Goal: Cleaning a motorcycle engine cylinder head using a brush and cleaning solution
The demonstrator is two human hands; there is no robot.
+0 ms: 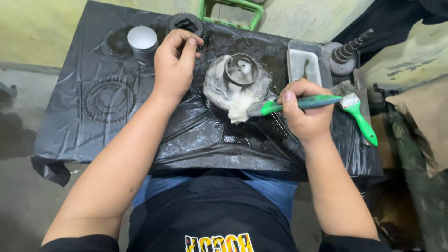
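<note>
Round metal engine part (235, 81) sits between both hands on black plastic sheeting (112, 130), where the right hand (305, 112) grips a green-handled brush (280, 106) scrubbing its foamy rim, while the left hand (175, 63), fingers loosely curled and grasping nothing, rests beside it near a gear (186, 23).

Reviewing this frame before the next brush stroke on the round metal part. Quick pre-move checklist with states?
1. Right hand grips green-handled brush: ok.
2. Bristles touch the round metal part: ok, at its near edge.
3. Left hand steadies the part: not ok, it rests beside it, near the gear.
4. Plastic tray within reach: ok; contents cannot tell.
5. Second brush clear of the stroke: ok, lying to the right.
6. Black sheet covers the table: ok.
</note>
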